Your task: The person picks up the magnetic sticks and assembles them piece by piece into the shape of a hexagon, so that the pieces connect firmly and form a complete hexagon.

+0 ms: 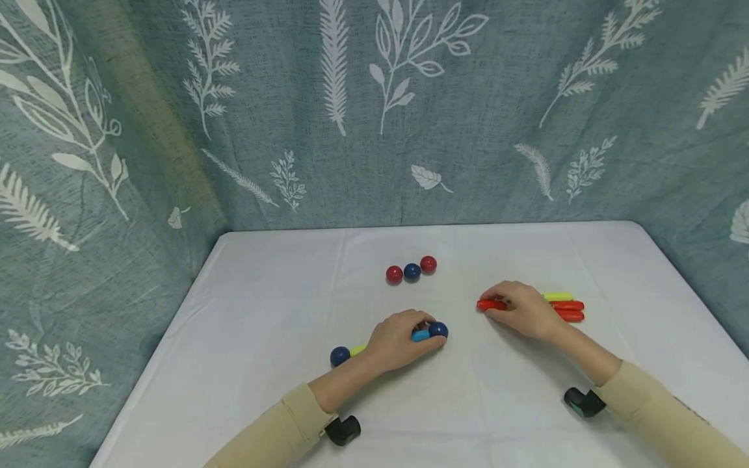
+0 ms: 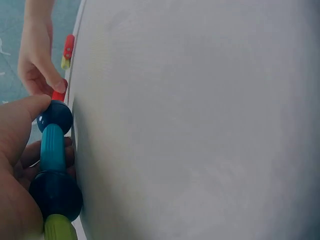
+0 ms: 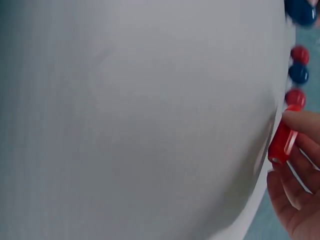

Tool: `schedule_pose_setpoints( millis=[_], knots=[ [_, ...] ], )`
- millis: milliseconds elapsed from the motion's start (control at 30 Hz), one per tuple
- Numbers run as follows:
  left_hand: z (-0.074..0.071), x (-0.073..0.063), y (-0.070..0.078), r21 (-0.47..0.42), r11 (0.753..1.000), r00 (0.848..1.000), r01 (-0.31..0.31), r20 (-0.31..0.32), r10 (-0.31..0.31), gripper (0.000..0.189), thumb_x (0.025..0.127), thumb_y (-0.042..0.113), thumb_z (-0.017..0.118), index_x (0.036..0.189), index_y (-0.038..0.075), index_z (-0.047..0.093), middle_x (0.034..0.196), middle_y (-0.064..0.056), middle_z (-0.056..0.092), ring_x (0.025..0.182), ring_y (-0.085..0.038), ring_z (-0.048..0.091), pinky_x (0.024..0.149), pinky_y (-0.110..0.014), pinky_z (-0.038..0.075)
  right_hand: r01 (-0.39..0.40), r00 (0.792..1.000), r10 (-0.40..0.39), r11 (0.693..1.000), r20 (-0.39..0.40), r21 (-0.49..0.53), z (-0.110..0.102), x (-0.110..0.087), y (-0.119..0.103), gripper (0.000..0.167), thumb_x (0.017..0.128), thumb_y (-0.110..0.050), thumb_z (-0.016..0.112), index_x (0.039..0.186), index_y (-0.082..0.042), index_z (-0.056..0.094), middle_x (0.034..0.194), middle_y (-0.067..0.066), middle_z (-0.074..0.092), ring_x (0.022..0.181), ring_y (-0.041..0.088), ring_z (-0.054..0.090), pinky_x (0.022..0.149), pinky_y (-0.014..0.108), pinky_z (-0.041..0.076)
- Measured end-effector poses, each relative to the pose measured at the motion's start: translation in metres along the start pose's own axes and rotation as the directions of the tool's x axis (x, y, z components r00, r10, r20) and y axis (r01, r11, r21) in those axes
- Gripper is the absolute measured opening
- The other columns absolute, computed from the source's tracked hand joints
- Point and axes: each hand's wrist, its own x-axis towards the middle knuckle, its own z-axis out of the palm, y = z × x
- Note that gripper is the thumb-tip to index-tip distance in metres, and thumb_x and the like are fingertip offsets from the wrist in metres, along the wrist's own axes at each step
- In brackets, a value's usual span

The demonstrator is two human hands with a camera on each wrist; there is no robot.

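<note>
No readable text, labels, numbers or brands

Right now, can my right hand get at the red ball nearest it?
Probably yes: nothing appears to stand between your right hand and that red ball. It's holding a red stick, though, so it would likely need to put that down first.

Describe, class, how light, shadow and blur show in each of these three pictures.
Head view: soft shadows fall on the white cloth near the left hand and right hand; left wrist view: a small glint marks the upper blue ball, and the right edge darkens; right wrist view: the red-blue-red row of balls looks blurred, and the left edge darkens.
</note>
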Motion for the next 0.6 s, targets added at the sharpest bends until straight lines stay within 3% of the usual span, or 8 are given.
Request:
schedule_pose_setpoints(
  millis=[333,600],
  knots=[
    [-0.002,-0.001,-0.003,0.001,1.0,1.0,-0.016,-0.01,0.016,0.038,0.09,0.044,0.068,0.115,0.015,0.069,0.1,0.002,0.067,0.088,-0.011,0.059,0.077,-0.026,0.05,0.092,0.986,-0.111,0.985,0.128,0.148,0.016,0.002,-0.031,0.025,0.086,-0.011,0.074,0.111,-0.011,0.071,0.103,-0.003,0.067,0.091,0.015,0.058,0.078,0.029,0.052],
    [-0.002,-0.003,-0.004,-0.012,1.0,1.0,-0.019,-0.019,0.019,0.035,0.089,0.043,0.069,0.112,0.015,0.069,0.098,0.003,0.067,0.085,-0.01,0.059,0.075,-0.025,0.049,0.122,0.976,-0.145,0.983,0.164,0.138,0.022,0.005,-0.04,0.023,0.088,-0.014,0.073,0.111,-0.012,0.071,0.104,-0.004,0.068,0.091,0.014,0.057,0.079,0.031,0.05]
  ],
)
